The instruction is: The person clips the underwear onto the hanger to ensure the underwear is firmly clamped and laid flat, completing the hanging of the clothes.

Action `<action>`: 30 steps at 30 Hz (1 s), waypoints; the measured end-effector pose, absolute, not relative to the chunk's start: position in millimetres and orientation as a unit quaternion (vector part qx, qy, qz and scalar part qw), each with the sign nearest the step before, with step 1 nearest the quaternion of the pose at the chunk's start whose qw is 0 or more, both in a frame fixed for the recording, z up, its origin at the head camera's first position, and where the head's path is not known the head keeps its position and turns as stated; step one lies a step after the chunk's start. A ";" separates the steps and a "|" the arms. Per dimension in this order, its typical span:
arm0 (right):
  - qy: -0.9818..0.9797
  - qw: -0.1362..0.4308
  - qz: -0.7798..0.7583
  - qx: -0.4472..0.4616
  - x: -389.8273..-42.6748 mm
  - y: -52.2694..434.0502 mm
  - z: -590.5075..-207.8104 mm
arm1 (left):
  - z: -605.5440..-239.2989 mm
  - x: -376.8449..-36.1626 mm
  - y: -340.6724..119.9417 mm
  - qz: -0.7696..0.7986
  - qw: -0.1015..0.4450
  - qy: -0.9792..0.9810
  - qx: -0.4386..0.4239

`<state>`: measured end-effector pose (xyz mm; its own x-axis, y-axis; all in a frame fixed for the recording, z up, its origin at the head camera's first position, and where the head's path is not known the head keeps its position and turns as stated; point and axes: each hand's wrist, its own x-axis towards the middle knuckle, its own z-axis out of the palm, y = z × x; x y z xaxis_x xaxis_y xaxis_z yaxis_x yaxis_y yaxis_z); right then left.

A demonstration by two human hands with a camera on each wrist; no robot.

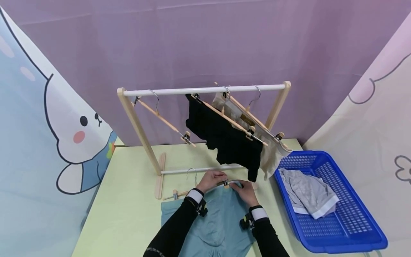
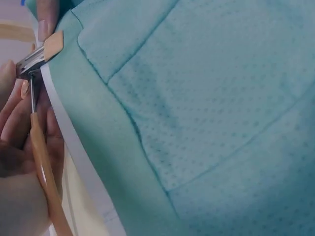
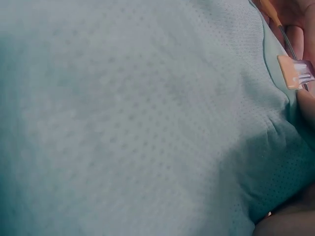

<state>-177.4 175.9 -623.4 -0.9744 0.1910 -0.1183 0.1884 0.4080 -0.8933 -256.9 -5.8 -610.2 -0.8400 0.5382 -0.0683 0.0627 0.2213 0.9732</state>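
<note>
Light teal boxer briefs (image 1: pixel 213 219) lie flat on the table, waistband toward the rack. Along the waistband runs a wooden clip hanger (image 1: pixel 183 193), its hook pointing away from me; the left wrist hides part of its bar. In the left wrist view, my left hand (image 1: pixel 211 180) pinches the metal-and-wood clip (image 2: pixel 54 46) near the bar's right end, at the waistband edge. My right hand (image 1: pixel 246 193) pinches the waistband just right of that clip. The right wrist view shows the clip's wooden pad (image 3: pixel 287 72) lying against the teal cloth.
A white-barred wooden rack (image 1: pixel 199 91) stands behind, with an unloaded hanger (image 1: pixel 163 121), black underwear (image 1: pixel 221 132) and a beige garment (image 1: pixel 271 155) hanging from it. At right, a blue basket (image 1: pixel 363 214) holds grey underwear (image 1: pixel 308 191). Purple cloth (image 1: pixel 205 43) forms the backdrop.
</note>
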 end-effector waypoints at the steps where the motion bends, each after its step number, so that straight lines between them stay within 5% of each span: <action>1: -0.840 0.000 0.532 -0.110 -177.8 175.8 -623.6 | -616.5 -259.5 -5.9 0.588 0.202 0.757 0.199; 15: -0.863 -0.005 0.497 -0.086 -180.1 172.4 -628.1 | -614.5 -253.2 -29.5 0.629 0.159 0.737 0.187; 22: -0.867 -0.010 0.491 -0.088 -177.7 173.5 -629.0 | -592.9 -239.2 -67.5 0.663 0.114 0.722 0.157; 30: -0.856 -0.019 0.507 -0.099 -174.2 180.3 -632.6 | -609.5 -238.1 -115.4 0.658 0.090 0.738 0.121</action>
<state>-174.2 180.3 -632.6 -0.9797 0.1499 -0.1329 0.1886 0.4655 -0.8648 -238.1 -115.4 -609.5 -0.9542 0.2979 0.0263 0.0604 0.1059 0.9925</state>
